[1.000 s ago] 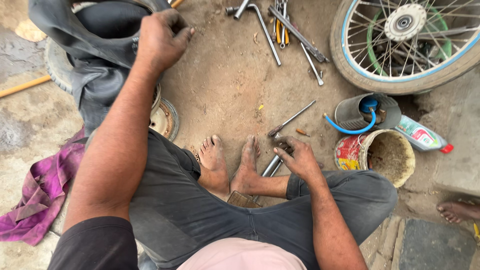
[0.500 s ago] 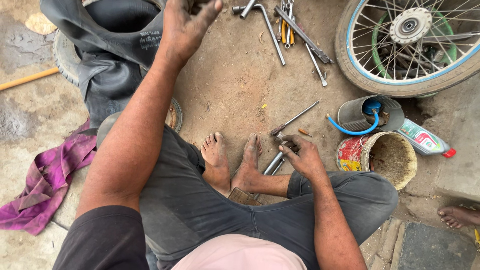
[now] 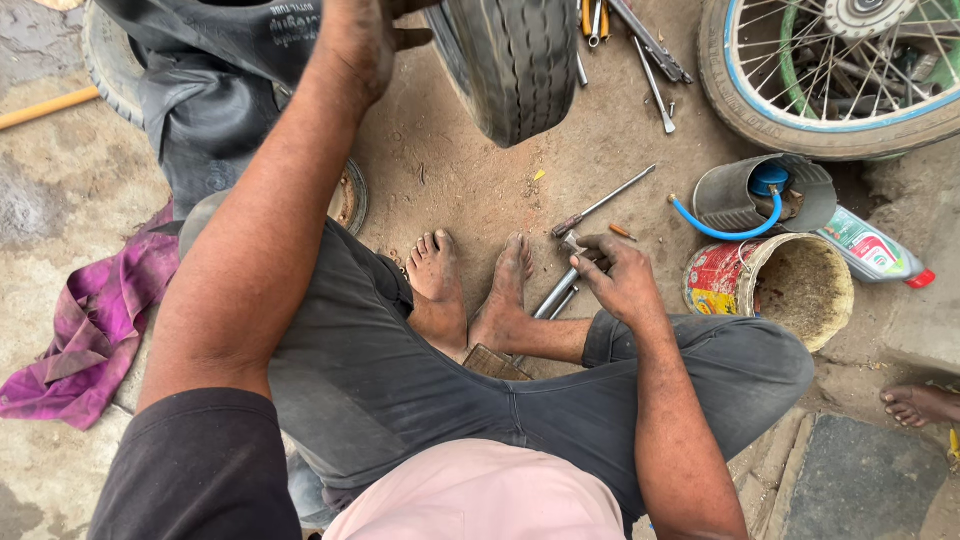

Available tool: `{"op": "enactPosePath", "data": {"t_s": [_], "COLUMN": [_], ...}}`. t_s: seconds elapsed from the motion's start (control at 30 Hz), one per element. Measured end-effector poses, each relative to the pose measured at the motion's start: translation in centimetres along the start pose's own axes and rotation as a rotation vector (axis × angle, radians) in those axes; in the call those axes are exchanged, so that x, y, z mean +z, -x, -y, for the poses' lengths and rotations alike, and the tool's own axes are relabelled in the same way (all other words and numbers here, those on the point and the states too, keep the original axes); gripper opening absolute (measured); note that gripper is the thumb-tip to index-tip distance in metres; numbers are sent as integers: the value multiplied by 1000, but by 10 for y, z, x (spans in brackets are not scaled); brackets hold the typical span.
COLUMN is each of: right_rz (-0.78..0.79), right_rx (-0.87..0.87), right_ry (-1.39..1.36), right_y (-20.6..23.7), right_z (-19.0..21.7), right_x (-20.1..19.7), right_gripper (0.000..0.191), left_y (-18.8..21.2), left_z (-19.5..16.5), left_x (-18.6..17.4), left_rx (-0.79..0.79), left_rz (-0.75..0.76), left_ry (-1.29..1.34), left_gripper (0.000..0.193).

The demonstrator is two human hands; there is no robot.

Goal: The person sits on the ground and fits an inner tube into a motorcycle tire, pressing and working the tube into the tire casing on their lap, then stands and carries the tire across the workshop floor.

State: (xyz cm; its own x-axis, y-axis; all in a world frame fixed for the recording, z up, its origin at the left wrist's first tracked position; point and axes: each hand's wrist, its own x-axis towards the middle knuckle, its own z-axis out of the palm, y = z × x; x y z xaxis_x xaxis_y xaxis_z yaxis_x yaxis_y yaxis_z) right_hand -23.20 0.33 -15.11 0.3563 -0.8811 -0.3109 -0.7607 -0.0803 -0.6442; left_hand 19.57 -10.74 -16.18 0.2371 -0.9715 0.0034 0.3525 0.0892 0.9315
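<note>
Head view, only view available. Person seated low on a dirt floor (image 3: 470,190), knees apart, bare feet together.

Left hand (image 3: 362,40): arm stretched forward and up, hand closed over the edge of a black tyre (image 3: 520,60) at the far edge of the floor. The fingers wrap out of sight, so the grip cannot be seen in full; it looks like a clamp on the bead. A limp black inner tube (image 3: 215,110) hangs just beside it, draped over another wheel.

Handling, tyre: thick ribbed rubber, probably fairly heavy and stiff across the tread yet springy at the sidewall. Dusty, not slick. Best hold would be the inner rim edge, where fingers can hook. The tube is soft and floppy and would sag from any single hold.

Right hand (image 3: 622,280): forearm bent down past the right knee, wrist turned inward, fingers curled narrowly around the head of a metal tool (image 3: 556,292) lying on the floor just beside the right foot. Steel bar: rigid, heavy for its bulk, smooth shaft, so a grip near the head seems surest.

Nearby: long rod (image 3: 605,200), grey can with blue hose (image 3: 765,195), rusty tin (image 3: 770,285), plastic bottle (image 3: 872,250), spoked wheel (image 3: 830,75) at the far right corner, purple rag (image 3: 90,330) at the left edge.
</note>
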Motion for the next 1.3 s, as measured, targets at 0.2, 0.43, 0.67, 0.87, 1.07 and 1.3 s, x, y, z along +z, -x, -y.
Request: {"op": "enactPosePath", "data": {"t_s": [0.2, 0.43, 0.67, 0.87, 1.07, 1.3], "right_rz": [-47, -324, -383, -495, -336, -54], "right_rx": [-41, -110, -393, -237, -312, -89], "right_ry": [-40, -244, -299, -427, -599, -1447], "right_y": [-2, -103, -210, -168, -92, -73], "right_z": [6, 27, 120, 99, 30, 12], "right_x": [1, -55, -33, 29, 57, 85], "right_gripper": [36, 50, 70, 67, 72, 82], "left_y": [15, 12, -6, -22, -15, 68], "left_z": [42, 43, 14, 0, -25, 10], "left_x": [42, 77, 86, 65, 77, 136], "left_rx": [-205, -132, -113, -202, -403, -393], "left_rz": [-63, -211, -256, -297, -192, 206], "left_ry": [-238, -329, -282, -261, -351, -298], "left_gripper": [97, 106, 83, 100, 107, 91]}}
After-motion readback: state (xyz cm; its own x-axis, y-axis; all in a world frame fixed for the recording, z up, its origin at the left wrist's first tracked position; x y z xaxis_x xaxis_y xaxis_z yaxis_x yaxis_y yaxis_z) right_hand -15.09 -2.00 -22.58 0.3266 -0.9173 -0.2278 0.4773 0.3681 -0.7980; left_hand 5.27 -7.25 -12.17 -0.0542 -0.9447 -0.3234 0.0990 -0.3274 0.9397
